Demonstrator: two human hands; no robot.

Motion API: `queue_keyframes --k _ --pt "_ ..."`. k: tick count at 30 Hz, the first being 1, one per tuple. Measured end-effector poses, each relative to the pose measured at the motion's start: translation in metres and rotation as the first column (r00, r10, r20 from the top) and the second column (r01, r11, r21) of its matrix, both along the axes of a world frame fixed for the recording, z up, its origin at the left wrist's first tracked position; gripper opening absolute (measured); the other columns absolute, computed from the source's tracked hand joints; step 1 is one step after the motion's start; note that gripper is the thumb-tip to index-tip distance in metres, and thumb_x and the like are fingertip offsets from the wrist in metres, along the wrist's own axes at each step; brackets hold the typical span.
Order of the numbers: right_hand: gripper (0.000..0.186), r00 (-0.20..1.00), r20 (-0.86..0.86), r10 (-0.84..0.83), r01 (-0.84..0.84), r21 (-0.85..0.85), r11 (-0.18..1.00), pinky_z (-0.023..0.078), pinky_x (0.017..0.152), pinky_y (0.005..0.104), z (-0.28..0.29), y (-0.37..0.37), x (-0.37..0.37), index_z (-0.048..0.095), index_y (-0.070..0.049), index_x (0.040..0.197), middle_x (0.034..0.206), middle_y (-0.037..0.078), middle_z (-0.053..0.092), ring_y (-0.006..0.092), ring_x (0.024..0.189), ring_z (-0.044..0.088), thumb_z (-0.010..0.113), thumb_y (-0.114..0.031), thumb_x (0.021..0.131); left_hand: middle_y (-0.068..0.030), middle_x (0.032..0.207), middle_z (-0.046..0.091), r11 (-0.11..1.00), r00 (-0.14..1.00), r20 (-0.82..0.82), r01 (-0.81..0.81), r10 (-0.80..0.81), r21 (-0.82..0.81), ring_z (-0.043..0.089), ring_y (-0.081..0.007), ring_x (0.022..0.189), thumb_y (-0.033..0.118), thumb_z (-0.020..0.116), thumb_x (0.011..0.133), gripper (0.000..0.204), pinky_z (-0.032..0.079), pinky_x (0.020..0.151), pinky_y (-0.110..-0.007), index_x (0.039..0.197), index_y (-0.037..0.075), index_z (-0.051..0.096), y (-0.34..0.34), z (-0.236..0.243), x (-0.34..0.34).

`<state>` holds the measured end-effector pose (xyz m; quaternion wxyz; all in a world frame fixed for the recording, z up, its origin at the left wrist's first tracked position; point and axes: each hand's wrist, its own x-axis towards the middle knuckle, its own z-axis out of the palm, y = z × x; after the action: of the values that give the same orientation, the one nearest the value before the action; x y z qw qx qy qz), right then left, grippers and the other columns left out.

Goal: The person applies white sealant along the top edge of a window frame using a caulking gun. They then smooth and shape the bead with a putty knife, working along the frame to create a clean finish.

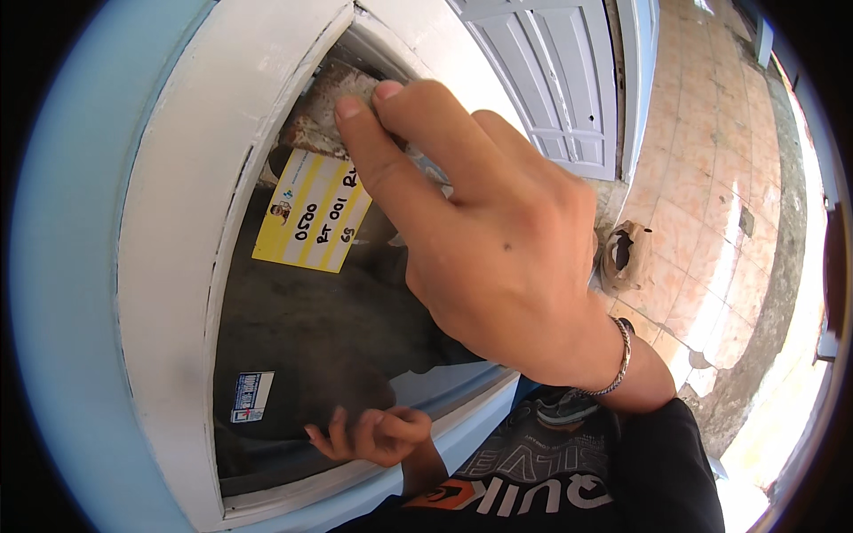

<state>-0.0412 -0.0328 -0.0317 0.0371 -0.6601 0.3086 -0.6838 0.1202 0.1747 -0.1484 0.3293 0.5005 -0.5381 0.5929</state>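
Observation:
My right hand [498, 240] reaches over a dark windowpane [293, 329], fingers bent, fingertips at a mottled, whitish-brown rough patch [317, 114] near the top; whatever lies under the fingers and the thumb is hidden. A yellow-striped paper label [298, 213] with handwriting sits on the glass just below that patch, beside my fingers. Low on the pane is a small white-and-blue sticker [252, 396]. My left hand [373, 433] is at the lower part of the glass, palm partly showing, its fingers loosely curled and apart with nothing in them.
A white window frame [169, 266] is set in a light blue wall [67, 266]. A grey panelled door [551, 80] is beyond it. To the right runs a tiled floor [702, 178] with a crumpled brown bag [625, 266] on it.

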Motion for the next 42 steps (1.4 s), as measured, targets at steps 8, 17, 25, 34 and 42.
queue_keyframes --k 8,17,25,34,42 --pt "0.047 0.899 0.178 0.401 -0.433 0.223 0.873 0.049 0.058 0.0289 -0.015 0.008 -0.034 0.073 -0.002 0.131 0.117 0.011 0.061 0.0145 0.072 0.062 0.067 0.013 0.087 -0.0194 0.099 0.063 0.998 0.998 -0.004 -0.062 0.062 -0.001 0.061 -0.0351 0.115 0.003 0.053 0.089 0.010 0.035 0.116 -0.070 0.093 0.004 0.063 -0.001 -0.002 -0.003" --pt "0.040 0.511 0.703 0.494 -0.858 0.380 0.345 0.059 0.057 0.0237 -0.015 0.030 -0.067 0.061 0.012 0.138 0.126 0.014 0.056 0.0113 0.079 0.066 0.065 0.005 0.099 -0.0232 0.126 0.056 0.979 0.990 0.066 0.111 -0.124 0.170 0.054 -0.0404 0.128 0.014 0.051 0.096 0.028 0.033 0.118 -0.070 0.123 0.005 0.056 -0.014 0.012 -0.027" --pt "0.045 0.508 0.716 0.479 -0.861 0.444 0.249 0.048 0.050 0.0245 0.026 0.025 -0.059 0.065 0.012 0.133 0.074 0.005 0.065 0.0090 0.061 0.060 0.071 -0.016 0.099 -0.0094 0.142 0.051 0.693 0.726 -0.244 0.687 -0.643 0.217 0.043 -0.0403 0.144 0.055 0.069 0.099 0.048 0.042 0.116 -0.061 0.132 0.022 0.056 -0.112 0.052 -0.124" --pt "0.041 0.406 0.576 0.710 -0.913 0.294 0.283 0.059 0.076 0.0245 0.016 -0.009 -0.073 0.070 0.002 0.134 0.115 0.008 0.069 0.0144 0.104 0.065 0.069 -0.010 0.095 -0.0221 0.124 0.066 0.603 0.611 -0.254 0.789 -0.750 0.119 0.066 -0.0434 0.118 0.038 0.056 0.110 0.035 0.056 0.101 -0.058 0.123 0.007 0.048 -0.137 0.118 -0.121" --pt "0.042 0.951 0.046 0.306 -0.297 -0.145 0.944 0.053 0.058 0.0338 -0.019 -0.037 -0.020 0.072 0.000 0.120 0.097 0.007 0.060 0.0219 0.082 0.065 0.072 -0.009 0.079 -0.0190 0.081 0.071 0.466 0.538 -0.434 0.843 -0.723 0.268 0.067 -0.0351 0.081 0.047 0.051 0.108 0.042 0.056 0.086 -0.054 0.099 0.006 0.047 -0.148 0.147 -0.137"
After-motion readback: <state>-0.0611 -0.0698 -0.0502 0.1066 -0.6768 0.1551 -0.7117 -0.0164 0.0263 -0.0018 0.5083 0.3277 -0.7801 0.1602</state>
